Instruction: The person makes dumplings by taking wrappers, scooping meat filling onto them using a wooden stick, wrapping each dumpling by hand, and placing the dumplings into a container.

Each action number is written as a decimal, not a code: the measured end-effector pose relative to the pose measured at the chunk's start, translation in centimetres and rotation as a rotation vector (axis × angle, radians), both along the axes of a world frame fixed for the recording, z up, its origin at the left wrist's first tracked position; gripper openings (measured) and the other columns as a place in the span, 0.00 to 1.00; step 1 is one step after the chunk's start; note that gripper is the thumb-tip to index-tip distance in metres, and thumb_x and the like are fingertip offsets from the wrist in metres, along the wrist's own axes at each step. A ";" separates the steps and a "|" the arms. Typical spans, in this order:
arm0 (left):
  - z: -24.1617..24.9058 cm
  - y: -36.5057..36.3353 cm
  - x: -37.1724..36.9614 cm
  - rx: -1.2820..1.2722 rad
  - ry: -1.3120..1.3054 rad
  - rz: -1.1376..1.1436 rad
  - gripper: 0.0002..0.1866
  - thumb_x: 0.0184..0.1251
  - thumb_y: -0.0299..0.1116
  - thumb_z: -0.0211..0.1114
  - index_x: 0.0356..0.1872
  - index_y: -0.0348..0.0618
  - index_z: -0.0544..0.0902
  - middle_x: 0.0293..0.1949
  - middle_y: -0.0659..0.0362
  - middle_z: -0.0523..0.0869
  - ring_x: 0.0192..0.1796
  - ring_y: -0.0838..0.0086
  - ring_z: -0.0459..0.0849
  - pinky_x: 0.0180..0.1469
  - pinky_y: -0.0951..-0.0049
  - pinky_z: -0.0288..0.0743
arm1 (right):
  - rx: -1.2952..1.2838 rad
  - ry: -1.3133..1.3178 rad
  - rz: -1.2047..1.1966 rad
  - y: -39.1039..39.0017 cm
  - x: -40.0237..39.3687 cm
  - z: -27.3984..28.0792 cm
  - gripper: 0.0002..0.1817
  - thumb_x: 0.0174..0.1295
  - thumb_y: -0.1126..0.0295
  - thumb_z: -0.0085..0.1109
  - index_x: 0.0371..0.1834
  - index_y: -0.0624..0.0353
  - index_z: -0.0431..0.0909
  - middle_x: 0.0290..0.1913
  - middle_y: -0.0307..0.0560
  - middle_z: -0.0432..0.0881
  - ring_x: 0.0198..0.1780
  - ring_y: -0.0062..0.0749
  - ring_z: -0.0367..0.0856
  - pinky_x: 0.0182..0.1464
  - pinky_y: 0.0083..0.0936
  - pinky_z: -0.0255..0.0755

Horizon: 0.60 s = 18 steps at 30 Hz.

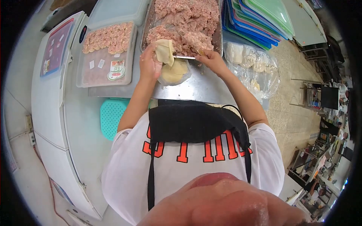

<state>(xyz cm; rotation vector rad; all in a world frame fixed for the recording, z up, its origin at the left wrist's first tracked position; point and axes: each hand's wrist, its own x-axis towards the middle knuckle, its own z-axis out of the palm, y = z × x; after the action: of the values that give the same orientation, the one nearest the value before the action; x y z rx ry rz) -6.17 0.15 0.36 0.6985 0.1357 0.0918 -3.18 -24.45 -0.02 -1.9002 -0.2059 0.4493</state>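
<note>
A thin, pale dough wrapper (pixel 164 52) hangs from my left hand (pixel 150 62), whose fingers are closed on its edge at the front left of the meat tray. My right hand (pixel 213 62) is closed on a thin tool at the near rim of the metal tray (pixel 220 45); the tool itself is mostly hidden. Pinkish ground meat (pixel 186 19) is heaped in that tray. Below the held wrapper, a stack of round wrappers (pixel 174 72) lies on plastic on the steel table (pixel 200 84).
Left of the meat, a clear container (pixel 103 77) holds rows of filled dumplings (pixel 107 37). Colored lids (pixel 260 22) are stacked at the right, above bagged wrapper stacks (pixel 252 62). A turquoise perforated stool (pixel 113 116) stands below the table edge.
</note>
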 end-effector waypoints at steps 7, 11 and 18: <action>-0.3 -2.3 0.5 0.097 0.031 -0.228 0.14 0.66 0.26 0.63 0.51 0.36 0.77 0.48 0.55 0.83 0.49 0.70 0.83 0.51 0.70 0.78 | 0.231 0.241 0.030 1.5 0.2 3.4 0.16 0.61 0.58 0.64 0.43 0.59 0.83 0.25 0.34 0.78 0.26 0.16 0.73 0.28 0.17 0.65; 0.4 -2.2 0.4 0.205 0.039 -0.185 0.16 0.66 0.27 0.64 0.53 0.35 0.76 0.49 0.55 0.83 0.48 0.72 0.83 0.51 0.72 0.78 | 0.445 0.187 -0.013 3.1 -0.6 4.5 0.12 0.60 0.58 0.65 0.31 0.52 0.77 0.16 0.25 0.63 0.15 0.11 0.55 0.17 0.16 0.45; 1.2 1.5 -0.3 0.158 0.012 -0.001 0.17 0.67 0.29 0.63 0.55 0.38 0.75 0.50 0.58 0.82 0.51 0.74 0.82 0.51 0.74 0.76 | 0.095 0.190 0.082 0.6 -1.8 1.8 0.11 0.60 0.59 0.64 0.35 0.54 0.80 0.19 0.29 0.69 0.19 0.13 0.62 0.20 0.17 0.53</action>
<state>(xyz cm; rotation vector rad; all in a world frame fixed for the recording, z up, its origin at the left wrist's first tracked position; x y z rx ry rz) -6.43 1.67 1.58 0.8572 0.1402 0.0985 -4.95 -23.80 1.75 -1.7494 -0.1770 0.6607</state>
